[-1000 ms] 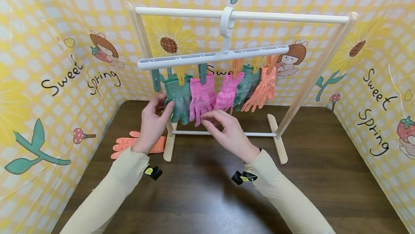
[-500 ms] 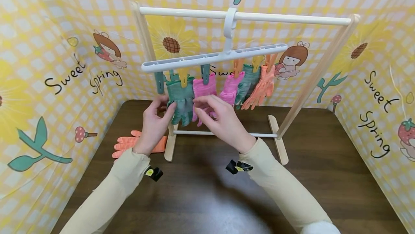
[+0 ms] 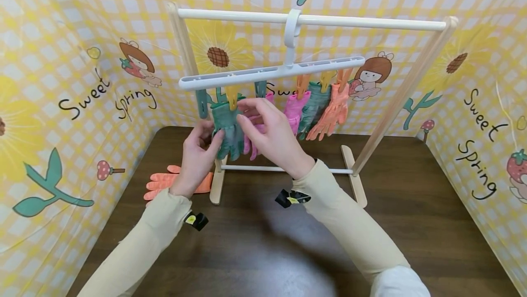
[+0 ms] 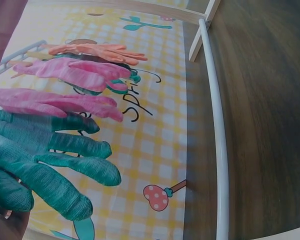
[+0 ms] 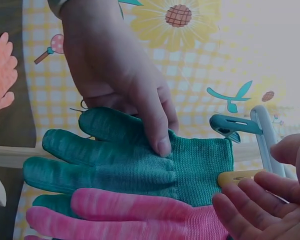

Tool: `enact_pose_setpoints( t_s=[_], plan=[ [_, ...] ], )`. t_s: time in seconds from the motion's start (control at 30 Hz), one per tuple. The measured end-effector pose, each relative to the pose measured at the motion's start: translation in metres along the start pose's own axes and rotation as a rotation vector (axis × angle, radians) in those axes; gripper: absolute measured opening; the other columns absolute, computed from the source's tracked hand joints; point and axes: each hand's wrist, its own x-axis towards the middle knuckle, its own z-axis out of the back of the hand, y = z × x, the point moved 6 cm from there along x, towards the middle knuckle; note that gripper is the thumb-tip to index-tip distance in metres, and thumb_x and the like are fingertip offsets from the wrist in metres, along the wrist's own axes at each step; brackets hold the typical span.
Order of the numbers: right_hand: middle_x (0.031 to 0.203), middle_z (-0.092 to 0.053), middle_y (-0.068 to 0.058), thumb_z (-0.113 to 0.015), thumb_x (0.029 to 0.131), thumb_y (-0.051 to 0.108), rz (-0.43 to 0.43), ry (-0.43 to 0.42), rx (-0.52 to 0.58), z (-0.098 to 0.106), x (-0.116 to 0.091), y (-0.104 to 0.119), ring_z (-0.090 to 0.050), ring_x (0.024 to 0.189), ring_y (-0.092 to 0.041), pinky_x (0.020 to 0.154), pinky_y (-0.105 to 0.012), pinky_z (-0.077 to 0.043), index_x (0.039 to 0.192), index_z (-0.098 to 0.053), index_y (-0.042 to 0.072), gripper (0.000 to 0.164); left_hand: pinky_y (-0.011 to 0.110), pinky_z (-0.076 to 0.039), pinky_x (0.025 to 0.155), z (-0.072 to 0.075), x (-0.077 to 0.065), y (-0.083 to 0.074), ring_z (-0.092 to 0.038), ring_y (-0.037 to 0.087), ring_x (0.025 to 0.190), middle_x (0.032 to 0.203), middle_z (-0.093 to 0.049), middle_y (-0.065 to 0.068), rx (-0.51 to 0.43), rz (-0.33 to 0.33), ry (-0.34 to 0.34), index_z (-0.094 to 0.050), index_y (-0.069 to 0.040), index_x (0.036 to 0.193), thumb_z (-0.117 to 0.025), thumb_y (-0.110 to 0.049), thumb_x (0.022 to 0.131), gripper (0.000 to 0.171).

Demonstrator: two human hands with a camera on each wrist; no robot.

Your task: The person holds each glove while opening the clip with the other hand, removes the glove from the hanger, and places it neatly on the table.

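A green knit glove (image 3: pixel 228 125) hangs from a yellow clip (image 3: pixel 232 98) on the white hanger (image 3: pixel 234 78). My left hand (image 3: pixel 196 156) pinches its left edge, thumb in front, as the right wrist view shows with the left hand (image 5: pixel 122 67) above the glove (image 5: pixel 135 155). My right hand (image 3: pixel 275 134) is raised beside the clip with loosely bent fingers; in the right wrist view its fingertips are close to the yellow clip (image 5: pixel 240 177). Behind it, a pink glove (image 3: pixel 249 146) is partly hidden. A dark green clip (image 3: pixel 201 104) at the hanger's left end holds nothing.
Farther right hang another pink glove (image 3: pixel 294 107), a green glove (image 3: pixel 314 107) and an orange glove (image 3: pixel 334 111). The hanger hooks over the top bar (image 3: pixel 362 21) of a wooden rack. An orange glove (image 3: pixel 160 183) lies on the dark table (image 3: pixel 255 246) at left.
My right hand has moved up and left, from the pink glove's fingers to beside the green glove's clip. My left hand stays at the green glove; the hanger's left end has dipped slightly.
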Motion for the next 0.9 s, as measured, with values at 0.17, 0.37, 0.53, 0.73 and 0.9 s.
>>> enact_pose_setpoints(
  t_s=[0.17, 0.37, 0.53, 0.73, 0.9],
  plan=[
    [0.122, -0.066, -0.013, -0.064, 0.104, 0.012, -0.03, -0.008, 0.014, -0.001, 0.006, 0.0, -0.065, 0.109, -0.017, 0.094, -0.027, -0.055, 0.132, -0.061, -0.001, 0.032, 0.018, -0.048, 0.065, 0.0, -0.001, 0.001, -0.065, 0.006, 0.079, 0.102, -0.075, 0.02, -0.022, -0.004, -0.001, -0.06, 0.006, 0.118, -0.066, -0.005, 0.101, 0.021],
    [0.124, -0.064, -0.013, -0.065, 0.104, 0.013, -0.059, 0.016, 0.031, -0.005, 0.01, -0.002, -0.064, 0.109, -0.018, 0.093, -0.028, -0.055, 0.135, -0.059, -0.001, 0.035, 0.018, -0.049, 0.066, 0.0, -0.003, -0.001, -0.064, 0.007, 0.078, 0.099, -0.075, 0.0, -0.048, 0.004, 0.023, -0.061, 0.006, 0.118, -0.063, -0.006, 0.103, 0.02],
    [0.126, -0.062, -0.013, -0.064, 0.104, 0.013, -0.087, 0.013, 0.021, -0.004, 0.013, -0.005, -0.064, 0.109, -0.018, 0.093, -0.028, -0.056, 0.135, -0.058, -0.001, 0.034, 0.019, -0.048, 0.065, -0.001, -0.005, -0.001, -0.06, 0.009, 0.077, 0.094, -0.069, -0.004, -0.05, 0.011, 0.043, -0.059, 0.006, 0.118, -0.062, -0.006, 0.103, 0.02],
    [0.126, -0.062, -0.014, -0.064, 0.104, 0.013, -0.094, -0.013, 0.01, -0.003, 0.018, -0.008, -0.064, 0.109, -0.019, 0.093, -0.028, -0.055, 0.133, -0.057, -0.001, 0.034, 0.021, -0.039, 0.059, -0.001, -0.006, -0.002, -0.049, 0.007, 0.064, 0.083, -0.064, -0.004, -0.019, 0.022, 0.032, -0.061, 0.006, 0.117, -0.062, -0.003, 0.103, 0.017],
    [0.128, -0.06, -0.015, -0.064, 0.104, 0.014, -0.096, -0.027, -0.021, -0.003, 0.021, -0.011, -0.064, 0.109, -0.021, 0.093, -0.029, -0.055, 0.132, -0.058, -0.003, 0.034, 0.023, -0.036, 0.054, -0.002, -0.008, -0.002, -0.043, 0.009, 0.055, 0.078, -0.064, -0.003, -0.035, 0.016, 0.046, -0.061, 0.005, 0.116, -0.061, -0.006, 0.104, 0.016]
  ],
)
